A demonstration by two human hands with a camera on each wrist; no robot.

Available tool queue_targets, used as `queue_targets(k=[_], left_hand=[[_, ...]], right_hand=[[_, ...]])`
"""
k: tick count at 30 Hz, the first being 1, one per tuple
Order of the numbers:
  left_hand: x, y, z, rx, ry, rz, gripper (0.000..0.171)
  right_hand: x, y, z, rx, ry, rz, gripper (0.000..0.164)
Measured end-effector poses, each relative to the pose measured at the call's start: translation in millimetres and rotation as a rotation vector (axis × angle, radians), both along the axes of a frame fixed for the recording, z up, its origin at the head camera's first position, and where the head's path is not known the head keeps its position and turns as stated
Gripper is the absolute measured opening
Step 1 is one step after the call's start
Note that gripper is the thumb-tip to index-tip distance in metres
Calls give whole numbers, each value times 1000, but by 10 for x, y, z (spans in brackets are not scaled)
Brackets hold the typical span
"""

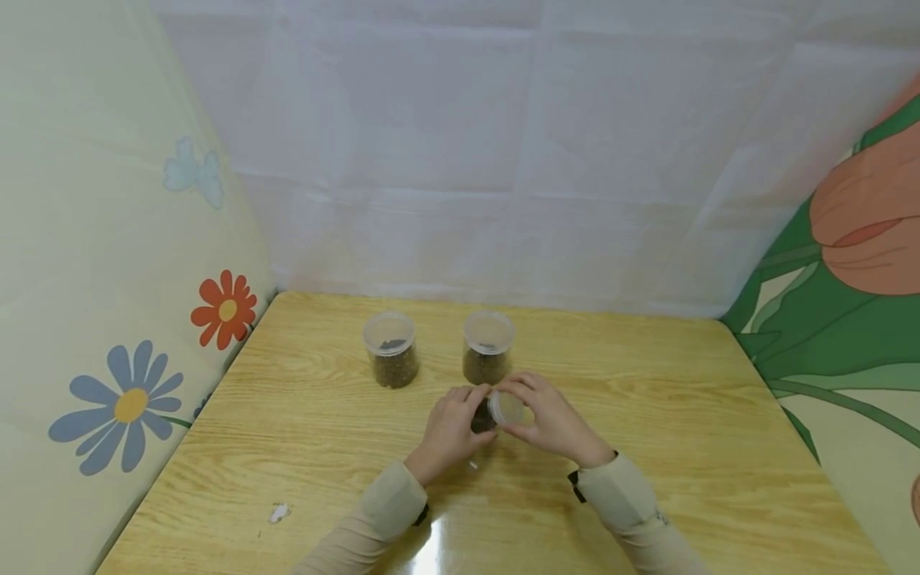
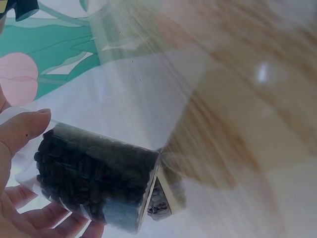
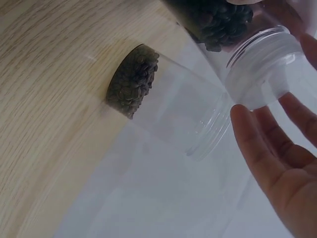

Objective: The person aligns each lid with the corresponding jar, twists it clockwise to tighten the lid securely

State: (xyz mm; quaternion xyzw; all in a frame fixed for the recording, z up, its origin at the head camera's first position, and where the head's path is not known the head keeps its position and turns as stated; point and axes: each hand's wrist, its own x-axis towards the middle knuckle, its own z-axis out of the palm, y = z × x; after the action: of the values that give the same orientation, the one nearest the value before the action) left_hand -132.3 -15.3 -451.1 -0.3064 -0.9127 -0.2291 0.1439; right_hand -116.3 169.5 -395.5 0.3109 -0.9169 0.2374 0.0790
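Observation:
My left hand (image 1: 449,427) grips a clear plastic jar (image 1: 483,415) filled with dark seeds or beans. The jar is tipped on its side, its mouth end toward the right. In the left wrist view, thumb and fingers wrap the jar (image 2: 96,173) near that end. The fingers of my right hand (image 1: 549,415) curl round the clear lid (image 1: 509,407) on the mouth. Up close in the right wrist view, the lid (image 3: 267,64) sits between thumb and fingertips, while the dark contents lie back from it.
Behind my hands, two open-looking clear jars stand upright, a left jar (image 1: 394,367) and a right jar (image 1: 487,363), each partly filled with dark pieces. A white scrap (image 1: 279,513) lies at the wooden table's (image 1: 647,383) front left. A white cloth (image 1: 503,160) hangs along the back.

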Motion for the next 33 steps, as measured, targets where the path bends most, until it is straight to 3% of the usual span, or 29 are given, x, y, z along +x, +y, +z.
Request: queue_targets(k=[18,23,33], left_hand=[[0,3,3,1,17,-4,62],[11,-11,27,21,-6,-6,62],[7,-22,45,2,-22,-6,63]], right_hand=[[33,-39,-1,-28,1,-52,50],[26,18,28,-12,36,-14,55],[-53,98,1,25,106,144,56]])
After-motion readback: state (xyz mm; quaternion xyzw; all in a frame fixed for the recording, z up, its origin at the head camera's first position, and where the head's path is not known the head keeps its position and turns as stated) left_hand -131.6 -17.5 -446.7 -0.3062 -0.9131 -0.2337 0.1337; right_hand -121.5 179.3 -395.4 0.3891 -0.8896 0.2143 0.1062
